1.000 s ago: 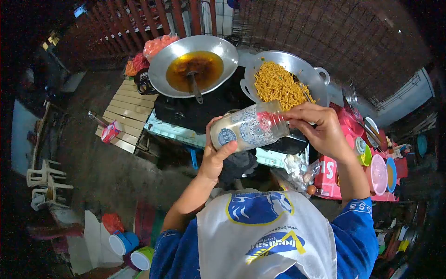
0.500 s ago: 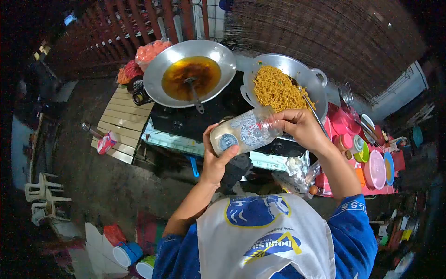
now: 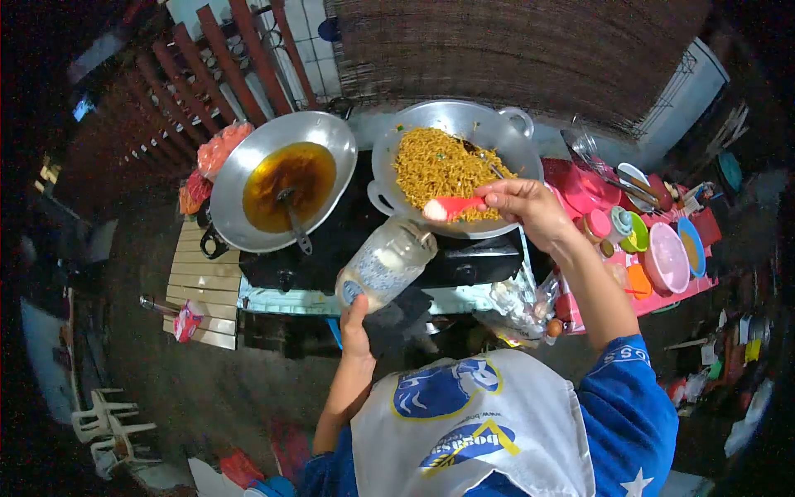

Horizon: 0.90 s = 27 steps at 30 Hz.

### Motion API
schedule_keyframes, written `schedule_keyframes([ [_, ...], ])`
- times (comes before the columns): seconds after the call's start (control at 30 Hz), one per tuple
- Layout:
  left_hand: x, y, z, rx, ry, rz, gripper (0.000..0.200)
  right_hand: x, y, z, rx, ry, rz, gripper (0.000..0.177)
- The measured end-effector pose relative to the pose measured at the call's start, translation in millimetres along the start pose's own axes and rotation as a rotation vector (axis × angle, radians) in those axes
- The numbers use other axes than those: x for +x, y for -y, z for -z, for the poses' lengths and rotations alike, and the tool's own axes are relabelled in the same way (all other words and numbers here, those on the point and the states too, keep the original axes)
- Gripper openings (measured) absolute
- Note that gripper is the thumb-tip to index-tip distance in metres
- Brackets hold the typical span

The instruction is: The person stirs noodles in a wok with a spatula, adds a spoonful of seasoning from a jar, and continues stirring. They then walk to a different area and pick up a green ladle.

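My left hand [image 3: 356,335] is wrapped round a patterned clear jar [image 3: 385,263] that lies tilted, its mouth to the upper right and pale powder inside. My right hand [image 3: 530,211] pinches the handle of a small red spoon [image 3: 464,204], which bears a heap of white powder. The spoon hangs over the near side of a large metal wok [image 3: 517,137]. Brown fried noodles [image 3: 439,166] with green bits fill much of that wok, and a metal utensil rests among them.
At left stands another wok [image 3: 228,186] of brownish oil with a ladle [image 3: 296,222] in it. Both woks sit on a black stove [image 3: 331,273]. On the right, a pink-covered table [image 3: 571,286] carries bowls and jars. An egg [image 3: 554,328] lies beside plastic bags [image 3: 517,302].
My right hand has come out of the jar's mouth and now holds the powder-laden red spoon over the noodles. The jar has moved down and left in my left hand. The view has shifted.
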<state>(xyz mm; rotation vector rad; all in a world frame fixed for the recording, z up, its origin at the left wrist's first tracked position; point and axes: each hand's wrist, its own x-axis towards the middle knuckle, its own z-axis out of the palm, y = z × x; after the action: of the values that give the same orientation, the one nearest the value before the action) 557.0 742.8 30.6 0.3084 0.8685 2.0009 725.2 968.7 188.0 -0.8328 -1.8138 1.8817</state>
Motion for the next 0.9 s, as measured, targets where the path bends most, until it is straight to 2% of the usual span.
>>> schedule_keyframes([
  [0.13, -11, -11, -15, -0.009, -0.075, -0.015, 0.062, 33, 24, 31, -0.051, -0.213, 0.136, 0.019],
  [0.2, -14, -16, -26, -0.009, -0.029, -0.022, 0.062, 72, 17, 54, -0.253, -0.321, 0.286, 0.02],
  [0.43, -15, -9, -36, 0.055, -0.109, -0.09, 0.061, 127, 23, 56, -0.337, -0.377, 0.314, 0.019],
  [0.5, -17, -7, -35, 0.021, -0.126, -0.06, 0.061, 135, 15, 61, -0.275, -0.358, 0.396, 0.018],
  [0.6, -19, -9, -37, 0.004, -0.141, -0.024, 0.062, 128, 10, 70, -0.312, -0.353, 0.338, 0.02],
  [0.73, -20, -13, -49, -0.037, -0.136, 0.015, 0.062, 107, 10, 85, -0.363, -0.352, 0.37, 0.019],
  [0.8, -19, -11, -52, -0.017, -0.154, -0.006, 0.061, 99, 9, 95, -0.277, -0.356, 0.317, 0.019],
  [0.9, -15, -10, -56, 0.016, -0.155, -0.026, 0.061, 100, 3, 113, -0.376, -0.377, 0.366, 0.019],
])
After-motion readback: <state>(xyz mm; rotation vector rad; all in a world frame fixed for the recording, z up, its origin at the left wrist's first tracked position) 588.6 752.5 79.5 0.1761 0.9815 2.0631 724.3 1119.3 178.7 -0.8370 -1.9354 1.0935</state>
